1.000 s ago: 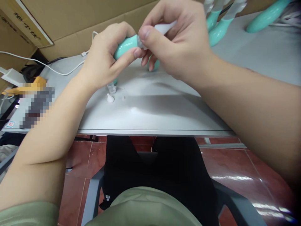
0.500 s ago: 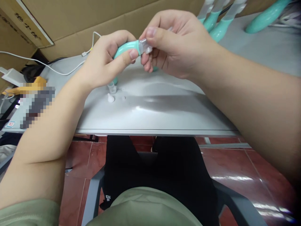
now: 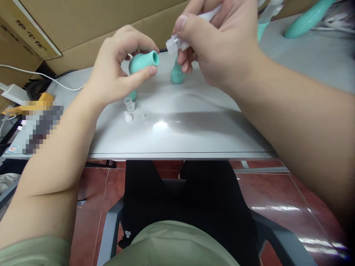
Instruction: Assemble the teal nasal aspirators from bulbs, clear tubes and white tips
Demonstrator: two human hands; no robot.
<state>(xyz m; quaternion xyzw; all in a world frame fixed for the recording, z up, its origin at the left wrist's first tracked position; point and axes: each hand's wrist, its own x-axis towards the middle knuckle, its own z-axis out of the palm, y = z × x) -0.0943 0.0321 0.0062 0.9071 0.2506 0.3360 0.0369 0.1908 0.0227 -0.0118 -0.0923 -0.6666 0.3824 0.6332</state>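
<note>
Over the table point(image 3: 194, 138) toward its far edge, the glossy teal bulb point(image 3: 141, 62) could slip if the half-curled left hand point(image 3: 118, 61) holding it loosens, while the right hand point(image 3: 219, 46) pinches a clear nozzle point(image 3: 173, 45).

Holds left hand point(image 3: 115, 61) curled at eleven o'clock, right hand point(image 3: 219, 50) closed in a pinch at one o'clock.

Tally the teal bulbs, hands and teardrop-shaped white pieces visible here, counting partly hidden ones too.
Teal bulbs: 5, some partly hidden
Hands: 2
White teardrop: 1
Total: 8
</note>
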